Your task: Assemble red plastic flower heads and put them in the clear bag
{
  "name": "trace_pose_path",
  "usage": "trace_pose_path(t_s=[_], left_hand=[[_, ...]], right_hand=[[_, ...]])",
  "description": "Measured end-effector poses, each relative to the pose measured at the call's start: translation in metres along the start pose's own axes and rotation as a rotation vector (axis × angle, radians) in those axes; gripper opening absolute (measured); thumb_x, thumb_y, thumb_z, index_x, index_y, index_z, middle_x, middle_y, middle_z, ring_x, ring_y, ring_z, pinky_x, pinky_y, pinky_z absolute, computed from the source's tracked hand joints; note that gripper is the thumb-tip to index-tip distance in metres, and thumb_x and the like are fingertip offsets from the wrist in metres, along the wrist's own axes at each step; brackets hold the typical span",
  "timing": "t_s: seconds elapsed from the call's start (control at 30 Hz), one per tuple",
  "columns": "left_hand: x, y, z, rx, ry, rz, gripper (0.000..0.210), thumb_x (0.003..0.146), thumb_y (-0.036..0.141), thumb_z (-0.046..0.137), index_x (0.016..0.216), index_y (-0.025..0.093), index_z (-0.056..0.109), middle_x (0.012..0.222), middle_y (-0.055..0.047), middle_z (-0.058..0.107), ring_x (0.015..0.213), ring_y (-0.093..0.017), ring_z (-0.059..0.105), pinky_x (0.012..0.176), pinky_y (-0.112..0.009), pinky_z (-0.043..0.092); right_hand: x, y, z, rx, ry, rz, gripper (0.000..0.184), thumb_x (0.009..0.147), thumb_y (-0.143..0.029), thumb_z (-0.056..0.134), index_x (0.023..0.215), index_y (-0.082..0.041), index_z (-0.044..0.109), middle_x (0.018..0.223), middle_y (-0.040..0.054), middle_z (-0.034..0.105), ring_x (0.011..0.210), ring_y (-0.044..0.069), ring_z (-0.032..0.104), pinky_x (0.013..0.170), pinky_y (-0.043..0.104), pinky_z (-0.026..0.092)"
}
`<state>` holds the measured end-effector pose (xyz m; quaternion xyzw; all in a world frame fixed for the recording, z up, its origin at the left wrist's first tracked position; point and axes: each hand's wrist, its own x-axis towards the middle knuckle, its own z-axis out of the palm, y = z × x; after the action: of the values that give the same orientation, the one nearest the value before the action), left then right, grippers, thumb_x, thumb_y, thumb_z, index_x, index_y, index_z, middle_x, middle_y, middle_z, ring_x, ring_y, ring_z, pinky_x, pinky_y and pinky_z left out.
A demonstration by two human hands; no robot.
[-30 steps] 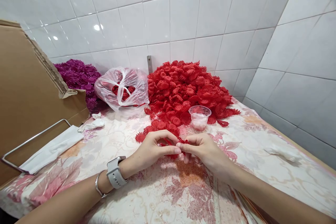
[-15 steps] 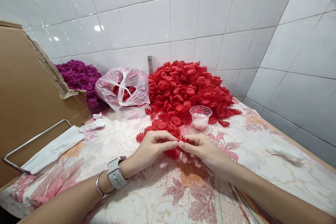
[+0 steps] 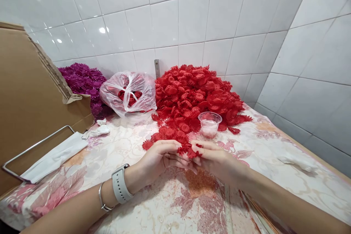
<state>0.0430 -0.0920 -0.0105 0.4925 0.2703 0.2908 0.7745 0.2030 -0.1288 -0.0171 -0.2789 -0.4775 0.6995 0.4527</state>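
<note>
Both hands meet over the front edge of the red heap, fingers closed on a small red fabric flower (image 3: 188, 150) with toothed petals. My left hand (image 3: 167, 155), with a watch and bangle on its wrist, grips the flower's left side between thumb and fingers. On the right side, my right hand (image 3: 211, 155) pinches it with the thumb on top. Fingers partly hide the flower. Just beyond lies a big pile of red fabric flowers (image 3: 194, 95). A clear plastic cup (image 3: 210, 124) with something whitish inside stands at the pile's front right.
A tied translucent bag (image 3: 128, 93) of red pieces sits left of the pile, beside a purple flower heap (image 3: 82, 84). A cardboard box (image 3: 35, 106) stands at left, near a metal wire frame (image 3: 38, 147). White tiled walls (image 3: 189, 14) close off the back and right.
My fingers have shifted on the flower: more of its petals now show between the hands. My left wrist has turned, so the watch strap faces up more.
</note>
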Motion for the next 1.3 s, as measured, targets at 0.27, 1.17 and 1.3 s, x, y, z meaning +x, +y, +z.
trace_pose_path(t_s=[0.27, 1.17, 1.3], left_hand=[[0.004, -0.002, -0.005, -0.202, -0.017, 0.018, 0.02, 0.074, 0.024, 0.043, 0.059, 0.015, 0.052, 0.061, -0.004, 0.062, 0.062, -0.015, 0.061, 0.069, -0.029, 0.047], [-0.002, 0.005, -0.002, 0.92, 0.109, 0.388, 0.018, 0.077, 0.033, 0.057, 0.085, 0.018, 0.061, 0.082, -0.001, 0.065, 0.075, -0.014, 0.058, 0.064, -0.022, 0.043], [-0.001, 0.005, -0.004, 0.897, 0.076, 0.385, 0.015, 0.076, 0.031, 0.059, 0.081, 0.017, 0.063, 0.081, -0.002, 0.065, 0.076, -0.014, 0.058, 0.071, -0.024, 0.044]], right_hand=[[-0.001, -0.01, -0.007, 0.266, 0.123, 0.018, 0.03, 0.064, -0.021, 0.046, 0.042, -0.02, 0.027, 0.044, -0.0022, 0.029, 0.046, 0.012, 0.035, 0.047, 0.027, 0.033], [0.003, 0.009, -0.005, -0.336, 0.393, -0.034, 0.042, 0.062, -0.046, 0.069, 0.056, -0.019, 0.038, 0.041, -0.005, 0.054, 0.034, 0.007, 0.046, 0.034, 0.017, 0.027], [0.001, 0.009, -0.004, -0.378, 0.353, -0.045, 0.042, 0.066, -0.05, 0.065, 0.057, -0.019, 0.038, 0.041, -0.0061, 0.051, 0.035, 0.006, 0.044, 0.034, 0.017, 0.026]])
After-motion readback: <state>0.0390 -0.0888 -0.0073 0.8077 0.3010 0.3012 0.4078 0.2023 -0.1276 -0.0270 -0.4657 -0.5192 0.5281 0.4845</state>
